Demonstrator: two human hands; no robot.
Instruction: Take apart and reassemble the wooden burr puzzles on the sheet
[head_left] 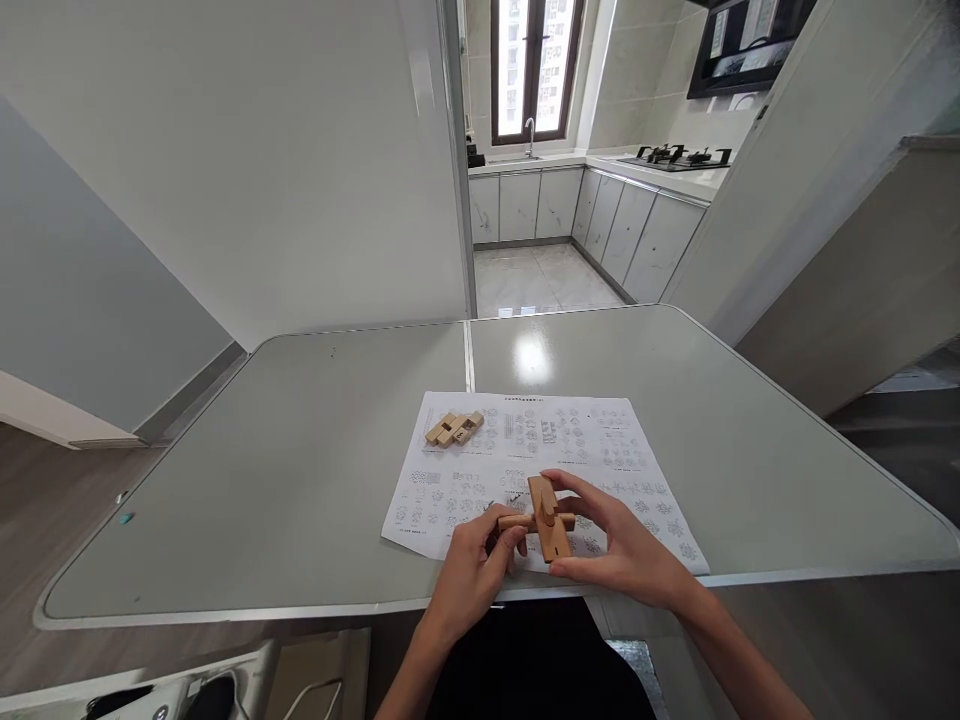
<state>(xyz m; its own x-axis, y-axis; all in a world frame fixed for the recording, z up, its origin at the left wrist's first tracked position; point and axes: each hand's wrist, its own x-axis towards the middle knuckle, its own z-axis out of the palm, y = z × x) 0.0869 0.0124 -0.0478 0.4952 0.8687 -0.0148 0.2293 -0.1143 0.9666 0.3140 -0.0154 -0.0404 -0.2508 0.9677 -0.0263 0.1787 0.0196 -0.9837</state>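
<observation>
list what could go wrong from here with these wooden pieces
The pieces might slip apart, since the left hand and right hand grip different parts of the cross. If dropped, they could fall off the table, being held close to its front edge. A wrist might also drag the sheet, shifting the blocks lying on it.

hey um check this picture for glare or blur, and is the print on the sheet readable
In the head view, a bright reflection glares on the table beyond the sheet; the window is mostly washed out white; the held wooden pieces look reasonably sharp, but the sheet's small print is unreadable.
</observation>
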